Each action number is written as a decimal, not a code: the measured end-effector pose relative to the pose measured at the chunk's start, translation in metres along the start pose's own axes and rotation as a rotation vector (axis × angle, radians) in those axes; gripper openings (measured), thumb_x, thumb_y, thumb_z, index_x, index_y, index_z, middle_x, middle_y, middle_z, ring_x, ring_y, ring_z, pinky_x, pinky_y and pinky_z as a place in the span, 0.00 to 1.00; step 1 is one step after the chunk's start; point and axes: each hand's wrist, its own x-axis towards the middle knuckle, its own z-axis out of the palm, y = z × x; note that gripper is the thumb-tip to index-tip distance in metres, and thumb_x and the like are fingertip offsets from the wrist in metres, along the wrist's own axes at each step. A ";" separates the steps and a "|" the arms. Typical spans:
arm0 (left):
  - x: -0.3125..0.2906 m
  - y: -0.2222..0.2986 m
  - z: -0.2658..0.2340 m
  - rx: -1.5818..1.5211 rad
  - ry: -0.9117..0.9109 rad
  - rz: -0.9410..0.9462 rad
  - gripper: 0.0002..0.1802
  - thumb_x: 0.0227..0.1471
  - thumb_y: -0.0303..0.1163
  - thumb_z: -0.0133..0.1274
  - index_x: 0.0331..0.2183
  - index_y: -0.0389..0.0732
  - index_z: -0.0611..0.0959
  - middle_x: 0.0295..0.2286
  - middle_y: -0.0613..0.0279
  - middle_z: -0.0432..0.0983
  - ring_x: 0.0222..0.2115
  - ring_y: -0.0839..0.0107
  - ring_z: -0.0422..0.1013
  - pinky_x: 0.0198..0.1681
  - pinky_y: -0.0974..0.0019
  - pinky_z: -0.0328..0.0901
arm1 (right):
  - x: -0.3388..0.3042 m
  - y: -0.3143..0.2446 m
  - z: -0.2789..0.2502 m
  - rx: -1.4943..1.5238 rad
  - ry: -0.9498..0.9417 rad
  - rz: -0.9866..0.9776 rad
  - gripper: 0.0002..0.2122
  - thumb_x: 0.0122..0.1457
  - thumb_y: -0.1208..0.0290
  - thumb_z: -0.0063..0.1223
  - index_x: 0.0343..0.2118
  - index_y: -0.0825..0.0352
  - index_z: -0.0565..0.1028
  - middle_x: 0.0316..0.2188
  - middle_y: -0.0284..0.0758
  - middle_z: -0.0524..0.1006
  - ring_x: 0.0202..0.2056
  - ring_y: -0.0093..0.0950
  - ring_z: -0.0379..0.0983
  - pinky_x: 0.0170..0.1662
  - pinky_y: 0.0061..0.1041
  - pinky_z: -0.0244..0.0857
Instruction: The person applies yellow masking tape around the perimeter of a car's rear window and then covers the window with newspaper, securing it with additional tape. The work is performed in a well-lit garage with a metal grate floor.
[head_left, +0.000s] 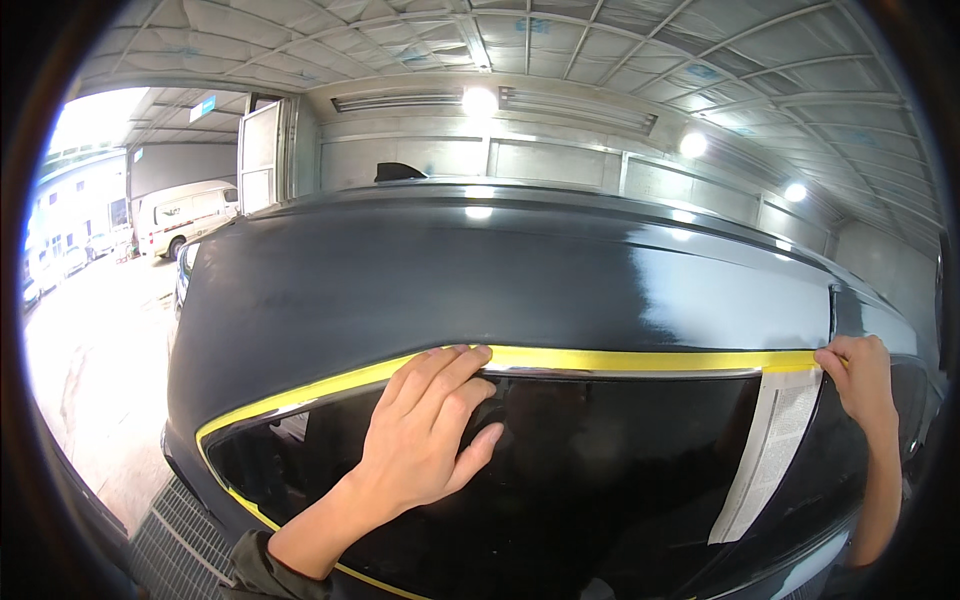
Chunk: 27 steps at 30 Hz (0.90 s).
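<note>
While the right hand seems to have its fingers clamped on the yellow masking tape along the top of the side window, I'd hold it taut and press evenly with the left hand, its fingers resting there, thumb apart.

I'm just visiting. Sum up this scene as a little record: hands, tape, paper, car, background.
Left hand: open, on the yellow tape
Right hand: pinching the tape's right-hand end
Tape: along the top of the dark window
Paper strip: below the tape, over the window
Car: dark grey, shinier toward the right
Background: pale van outside, left
</note>
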 end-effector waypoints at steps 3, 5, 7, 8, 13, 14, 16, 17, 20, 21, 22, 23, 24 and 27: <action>0.004 0.004 0.001 -0.017 0.021 -0.025 0.21 0.49 0.29 0.62 0.46 0.36 0.75 0.54 0.47 0.75 0.53 0.46 0.71 0.58 0.48 0.64 | 0.002 0.000 -0.001 0.043 -0.026 0.013 0.11 0.60 0.66 0.63 0.28 0.69 0.83 0.23 0.45 0.80 0.28 0.49 0.75 0.36 0.42 0.67; 0.005 0.006 0.003 -0.048 0.046 -0.050 0.21 0.49 0.27 0.61 0.45 0.36 0.75 0.53 0.46 0.76 0.53 0.45 0.71 0.58 0.48 0.64 | 0.003 -0.001 -0.003 0.013 -0.016 -0.022 0.10 0.59 0.66 0.63 0.27 0.69 0.83 0.23 0.45 0.79 0.27 0.49 0.75 0.35 0.42 0.67; 0.003 0.005 0.009 -0.094 0.104 -0.092 0.20 0.49 0.26 0.60 0.46 0.36 0.76 0.51 0.47 0.75 0.50 0.47 0.70 0.56 0.50 0.64 | 0.002 0.001 -0.002 0.005 0.000 -0.035 0.10 0.59 0.67 0.64 0.27 0.69 0.83 0.23 0.46 0.79 0.27 0.49 0.75 0.35 0.43 0.66; 0.003 0.006 0.011 -0.117 0.132 -0.113 0.20 0.49 0.26 0.59 0.46 0.36 0.77 0.49 0.47 0.75 0.49 0.48 0.70 0.55 0.50 0.64 | 0.001 0.003 0.000 0.012 0.009 -0.030 0.10 0.59 0.67 0.64 0.27 0.69 0.82 0.23 0.46 0.79 0.27 0.49 0.75 0.35 0.43 0.66; 0.003 0.015 0.019 0.034 0.175 -0.235 0.24 0.49 0.27 0.59 0.50 0.37 0.81 0.43 0.51 0.69 0.44 0.54 0.63 0.49 0.55 0.62 | -0.002 0.016 0.010 0.084 0.036 -0.032 0.10 0.58 0.68 0.65 0.25 0.70 0.81 0.23 0.47 0.79 0.27 0.50 0.74 0.34 0.44 0.64; 0.004 0.014 0.021 0.028 0.188 -0.224 0.24 0.49 0.28 0.58 0.50 0.37 0.81 0.41 0.51 0.68 0.42 0.56 0.62 0.49 0.56 0.61 | -0.002 0.018 0.011 0.093 0.036 -0.018 0.10 0.58 0.68 0.65 0.25 0.70 0.81 0.23 0.46 0.79 0.28 0.50 0.74 0.34 0.44 0.63; 0.005 0.014 0.021 0.044 0.182 -0.234 0.24 0.49 0.28 0.58 0.51 0.37 0.81 0.42 0.51 0.69 0.42 0.55 0.63 0.49 0.56 0.61 | -0.003 0.022 0.014 0.087 0.051 -0.023 0.09 0.58 0.69 0.65 0.25 0.70 0.81 0.23 0.46 0.79 0.29 0.50 0.73 0.35 0.44 0.63; 0.005 0.014 0.021 0.048 0.176 -0.235 0.25 0.49 0.28 0.58 0.51 0.37 0.81 0.42 0.51 0.69 0.42 0.56 0.63 0.49 0.56 0.61 | -0.004 0.023 0.014 0.071 0.065 -0.043 0.09 0.58 0.69 0.65 0.25 0.69 0.81 0.24 0.46 0.79 0.29 0.50 0.73 0.36 0.44 0.62; 0.006 0.017 0.019 0.059 0.148 -0.264 0.26 0.48 0.28 0.61 0.51 0.39 0.81 0.42 0.52 0.69 0.44 0.54 0.64 0.49 0.54 0.63 | -0.007 0.030 0.021 0.037 0.079 -0.043 0.09 0.57 0.70 0.65 0.26 0.69 0.80 0.25 0.45 0.79 0.31 0.49 0.72 0.38 0.43 0.62; 0.006 0.018 0.018 0.062 0.137 -0.277 0.27 0.47 0.28 0.63 0.51 0.40 0.81 0.43 0.53 0.69 0.45 0.53 0.64 0.50 0.53 0.64 | -0.008 0.030 0.022 0.032 0.078 -0.036 0.08 0.57 0.70 0.65 0.26 0.69 0.80 0.25 0.44 0.79 0.32 0.49 0.72 0.38 0.43 0.61; 0.007 0.018 0.019 0.069 0.141 -0.273 0.27 0.47 0.28 0.63 0.51 0.40 0.81 0.43 0.53 0.69 0.45 0.53 0.64 0.50 0.53 0.64 | -0.008 0.031 0.022 0.025 0.077 -0.030 0.08 0.57 0.70 0.65 0.26 0.69 0.80 0.25 0.44 0.79 0.32 0.48 0.71 0.39 0.43 0.61; 0.007 0.017 0.020 0.075 0.146 -0.270 0.27 0.47 0.28 0.64 0.51 0.40 0.81 0.43 0.53 0.69 0.44 0.53 0.64 0.50 0.53 0.64 | -0.008 0.030 0.021 0.022 0.074 -0.028 0.08 0.57 0.70 0.65 0.26 0.68 0.80 0.25 0.44 0.79 0.32 0.48 0.71 0.39 0.43 0.61; 0.007 0.016 0.021 0.081 0.150 -0.266 0.27 0.47 0.27 0.64 0.51 0.40 0.81 0.42 0.53 0.69 0.44 0.53 0.64 0.49 0.53 0.64 | -0.008 0.030 0.021 0.020 0.070 -0.026 0.08 0.57 0.70 0.65 0.26 0.68 0.80 0.25 0.44 0.79 0.33 0.48 0.71 0.39 0.43 0.61; 0.007 0.014 0.024 0.117 0.162 -0.261 0.27 0.45 0.28 0.65 0.51 0.40 0.81 0.42 0.55 0.69 0.45 0.53 0.64 0.50 0.53 0.64 | -0.009 0.034 0.022 0.014 0.062 -0.023 0.08 0.58 0.70 0.65 0.27 0.68 0.80 0.26 0.44 0.78 0.34 0.48 0.71 0.40 0.43 0.61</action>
